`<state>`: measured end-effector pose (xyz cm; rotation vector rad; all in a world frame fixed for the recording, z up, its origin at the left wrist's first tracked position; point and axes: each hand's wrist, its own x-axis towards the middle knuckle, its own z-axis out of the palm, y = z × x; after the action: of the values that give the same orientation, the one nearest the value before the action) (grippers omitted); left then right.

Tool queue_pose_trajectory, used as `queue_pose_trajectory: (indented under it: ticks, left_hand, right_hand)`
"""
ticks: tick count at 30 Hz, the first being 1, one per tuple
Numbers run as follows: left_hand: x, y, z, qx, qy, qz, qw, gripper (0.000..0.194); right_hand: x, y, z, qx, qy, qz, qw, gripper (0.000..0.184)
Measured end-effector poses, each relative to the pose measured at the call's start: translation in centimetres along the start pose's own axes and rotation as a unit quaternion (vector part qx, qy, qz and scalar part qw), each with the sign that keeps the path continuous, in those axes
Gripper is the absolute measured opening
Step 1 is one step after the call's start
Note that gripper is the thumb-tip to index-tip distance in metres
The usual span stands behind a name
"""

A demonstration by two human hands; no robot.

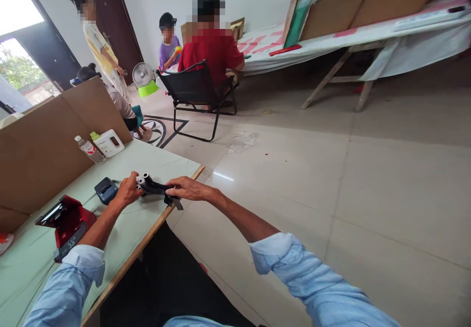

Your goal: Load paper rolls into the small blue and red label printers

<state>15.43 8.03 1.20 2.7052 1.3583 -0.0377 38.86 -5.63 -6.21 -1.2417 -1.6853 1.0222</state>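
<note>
Over the table's front corner, both hands hold a black object with several silvery round tube ends [149, 183]; its exact kind is unclear. My left hand [127, 190] is closed at the tube ends, its fingers partly hidden behind them. At the other end, my right hand [188, 188] grips the black part with thumb and fingers. A flat grey piece [178, 203] hangs below the right fingers. Left of my left hand sits a small dark blue device [106, 190]. Beside my left forearm stands a red and black device [69, 224] with its lid raised.
A cardboard panel [62, 140] borders the pale green table [147, 219]. Near it stand a water bottle [91, 150] and a white jug [110, 144]. Several people are beyond, one in a black folding chair [195, 89]. A green fan [146, 79] and a long covered table [272, 47] stand farther back.
</note>
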Motion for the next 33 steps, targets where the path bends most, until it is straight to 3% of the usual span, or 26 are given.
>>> queue_pose_trajectory:
  ticks: [3,5,7,10,14,17,19,23,25,30,33]
  left_hand:
    - [-0.8,0.3,-0.6,0.031,0.012,0.023,0.999,0.047]
    - [-1.5,0.6,-1.6,0.042,0.017,0.064,0.997,0.039]
    - [-2.3,0.9,-3.1,0.04,0.023,0.096,0.994,0.029]
    - [-3.7,1.7,-5.9,0.023,0.039,0.131,0.99,0.021]
    - [-5.8,2.5,-9.3,-0.008,0.07,0.166,0.984,0.019]
    - [-7.4,2.5,-10.5,-0.025,0.087,0.166,0.982,0.019]
    - [-8.6,2.1,-10.7,-0.032,0.097,0.159,0.982,0.019]
    - [-10.9,0.1,-10.8,-0.053,0.12,0.156,0.979,0.023]
    - [-12.3,-1.4,-11.1,-0.083,0.132,0.152,0.976,0.022]
    - [-16.6,-6.7,-11.9,-0.17,0.189,0.097,0.962,0.027]
    - [-19.1,-10.1,-10.8,-0.187,0.228,0.047,0.954,0.024]
  right_hand:
    - [0.1,0.4,-0.3,-0.024,0.101,0.016,0.994,0.037]
    - [0.1,0.3,-0.1,-0.056,0.186,-0.002,0.981,0.033]
    - [0.0,0.0,0.5,-0.072,0.226,-0.03,0.971,0.028]
    - [-0.2,-1.2,1.8,-0.089,0.203,-0.062,0.973,0.029]
    - [0.2,-3.0,4.3,-0.133,0.155,-0.081,0.976,0.055]
    - [1.3,-4.5,6.7,-0.115,0.178,-0.134,0.968,0.071]
    - [2.3,-5.5,8.6,-0.071,0.198,-0.197,0.957,0.064]
    - [4.5,-7.9,11.4,0.031,0.243,-0.304,0.921,0.025]
    - [5.7,-9.3,12.1,0.062,0.238,-0.322,0.914,0.019]
    - [10.0,-13.0,13.6,0.078,0.131,-0.321,0.935,0.02]
    - [12.9,-14.4,15.8,0.08,0.037,-0.314,0.945,0.022]
